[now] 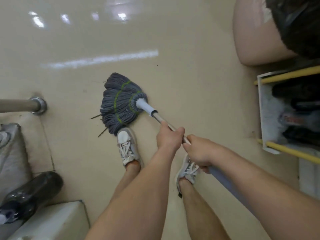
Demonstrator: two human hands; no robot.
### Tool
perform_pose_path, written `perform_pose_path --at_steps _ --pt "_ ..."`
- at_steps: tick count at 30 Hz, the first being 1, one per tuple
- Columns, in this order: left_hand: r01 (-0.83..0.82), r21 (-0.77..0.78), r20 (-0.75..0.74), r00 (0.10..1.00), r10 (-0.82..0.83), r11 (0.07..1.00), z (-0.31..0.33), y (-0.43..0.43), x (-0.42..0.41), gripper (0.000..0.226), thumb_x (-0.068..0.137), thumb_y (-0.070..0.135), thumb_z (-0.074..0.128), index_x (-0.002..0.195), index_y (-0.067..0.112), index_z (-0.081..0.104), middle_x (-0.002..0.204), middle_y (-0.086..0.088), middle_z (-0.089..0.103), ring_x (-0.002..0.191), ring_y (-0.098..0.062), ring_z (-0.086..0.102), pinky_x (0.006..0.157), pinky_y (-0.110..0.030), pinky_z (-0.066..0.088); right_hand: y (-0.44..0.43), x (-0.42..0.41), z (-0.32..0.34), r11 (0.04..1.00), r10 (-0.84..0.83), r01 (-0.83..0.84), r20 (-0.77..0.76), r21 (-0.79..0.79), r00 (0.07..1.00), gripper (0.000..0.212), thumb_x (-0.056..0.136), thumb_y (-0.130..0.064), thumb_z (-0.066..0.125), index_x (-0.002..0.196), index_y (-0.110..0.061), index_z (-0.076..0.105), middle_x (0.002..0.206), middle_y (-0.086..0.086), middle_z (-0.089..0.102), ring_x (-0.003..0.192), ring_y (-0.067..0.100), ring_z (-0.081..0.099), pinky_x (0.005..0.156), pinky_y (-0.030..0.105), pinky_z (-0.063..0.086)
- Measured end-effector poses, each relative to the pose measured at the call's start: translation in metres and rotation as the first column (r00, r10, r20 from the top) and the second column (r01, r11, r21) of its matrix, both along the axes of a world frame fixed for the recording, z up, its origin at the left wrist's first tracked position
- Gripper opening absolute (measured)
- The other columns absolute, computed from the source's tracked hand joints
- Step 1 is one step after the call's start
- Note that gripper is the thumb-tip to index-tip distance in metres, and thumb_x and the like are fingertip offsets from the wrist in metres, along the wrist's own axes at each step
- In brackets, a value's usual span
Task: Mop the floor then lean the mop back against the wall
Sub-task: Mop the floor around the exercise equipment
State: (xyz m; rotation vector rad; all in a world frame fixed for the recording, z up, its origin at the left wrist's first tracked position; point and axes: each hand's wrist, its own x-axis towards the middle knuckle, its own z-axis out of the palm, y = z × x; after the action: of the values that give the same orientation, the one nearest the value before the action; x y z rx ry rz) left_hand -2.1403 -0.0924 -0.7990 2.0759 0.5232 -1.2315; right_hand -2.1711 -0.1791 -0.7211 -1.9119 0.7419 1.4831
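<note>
as both hands (170, 137) (199, 151) grip its pole (156, 117), the mop (121, 103) lies beyond.

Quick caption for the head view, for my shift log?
Left hand and right hand grip the mop handle, grey mop head spread on the beige floor beside the left shoe.

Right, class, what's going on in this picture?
A person is mopping a glossy beige floor. Both hands grip the silver metal mop handle, the left hand nearer the head, the right hand just behind. The grey string mop head with green stitching lies spread on the floor, by the left white sneaker. The mop is in use, not leaning on any wall.
</note>
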Motion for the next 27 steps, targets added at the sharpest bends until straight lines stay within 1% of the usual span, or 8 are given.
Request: perform_pose_path --at_steps 3,6,10,14,17,19,24,27 --pt "0.128 -0.022 -0.003 0.992 -0.128 0.992 0.002 -0.057 -0.036 0.040 0.081 0.030 0.063 0.112 0.007 0.054 0.100 -0.011 0.067 0.095 -0.031 0.062 0.075 -0.031 0.045 -0.048 -0.049 0.004 0.984 -0.175 0.174 -0.010 -0.041 0.985 0.028 0.103 -0.028 0.031 0.114 -0.007 0.045 0.088 0.017 0.055 0.052 0.027 0.054 0.045 0.028 0.037" --pt "0.311 -0.060 -0.025 0.949 -0.313 0.948 0.002 -0.110 -0.073 0.048 0.081 0.031 0.061 0.122 0.008 0.053 0.107 -0.011 0.069 0.101 -0.032 0.064 0.085 -0.035 0.051 -0.084 -0.101 0.007 0.896 -0.444 0.442 -0.041 -0.047 0.895 0.026 0.102 -0.026 0.031 0.106 -0.004 0.043 0.067 0.013 0.048 0.038 0.023 0.047 0.041 0.025 0.039" --pt "0.575 -0.110 -0.017 0.814 -0.580 0.811 0.002 -0.170 -0.128 0.058 0.083 0.027 0.063 0.134 0.005 0.047 0.123 -0.014 0.062 0.113 -0.033 0.060 0.090 -0.035 0.049 -0.115 -0.165 0.015 0.599 -0.800 0.797 -0.097 -0.079 0.592 0.037 0.102 -0.035 0.024 0.112 -0.004 0.043 0.065 0.016 0.046 0.030 0.020 0.040 0.043 0.028 0.036" --pt "0.760 -0.151 -0.011 0.638 -0.770 0.632 0.005 -0.199 -0.185 0.067 0.084 0.026 0.064 0.139 0.000 0.038 0.133 -0.016 0.052 0.121 -0.033 0.054 0.089 -0.035 0.045 -0.128 -0.222 0.025 0.436 -0.898 0.892 -0.121 -0.120 0.423 0.039 0.102 -0.034 0.024 0.111 -0.003 0.045 0.055 0.012 0.044 0.033 0.019 0.037 0.043 0.027 0.035" --pt "0.773 -0.135 -0.021 0.623 -0.782 0.620 0.006 -0.188 -0.204 0.065 0.083 0.024 0.063 0.138 0.000 0.038 0.132 -0.016 0.052 0.121 -0.033 0.054 0.090 -0.037 0.046 -0.120 -0.237 0.031 0.359 -0.921 0.927 -0.203 -0.112 0.332 0.035 0.101 -0.033 0.023 0.110 -0.005 0.043 0.046 0.007 0.038 0.035 0.015 0.033 0.041 0.022 0.034" --pt "0.720 -0.108 -0.016 0.689 -0.725 0.686 0.007 -0.162 -0.200 0.053 0.079 0.023 0.063 0.127 0.005 0.047 0.121 -0.013 0.059 0.112 -0.032 0.059 0.085 -0.037 0.048 -0.100 -0.233 0.031 0.372 -0.910 0.924 -0.233 -0.085 0.344 0.031 0.100 -0.032 0.024 0.112 -0.008 0.040 0.044 0.007 0.038 0.033 0.015 0.033 0.041 0.022 0.035" --pt "0.582 -0.019 0.012 0.813 -0.582 0.813 0.007 -0.056 -0.160 0.045 0.071 0.032 0.065 0.113 0.015 0.058 0.103 -0.007 0.070 0.099 -0.030 0.065 0.078 -0.034 0.053 -0.016 -0.196 0.020 0.510 -0.823 0.857 -0.253 0.066 0.509 0.023 0.101 -0.025 0.024 0.111 -0.012 0.040 0.051 0.010 0.039 0.034 0.016 0.036 0.041 0.021 0.036" --pt "0.519 0.057 0.024 0.854 -0.520 0.853 0.006 0.017 -0.135 0.041 0.070 0.037 0.067 0.105 0.015 0.061 0.100 -0.007 0.072 0.098 -0.031 0.066 0.078 -0.034 0.053 0.044 -0.172 0.014 0.645 -0.709 0.748 -0.241 0.159 0.663 0.017 0.099 -0.021 0.031 0.086 -0.017 0.041 0.061 0.009 0.041 0.042 0.020 0.042 0.050 0.030 0.042"
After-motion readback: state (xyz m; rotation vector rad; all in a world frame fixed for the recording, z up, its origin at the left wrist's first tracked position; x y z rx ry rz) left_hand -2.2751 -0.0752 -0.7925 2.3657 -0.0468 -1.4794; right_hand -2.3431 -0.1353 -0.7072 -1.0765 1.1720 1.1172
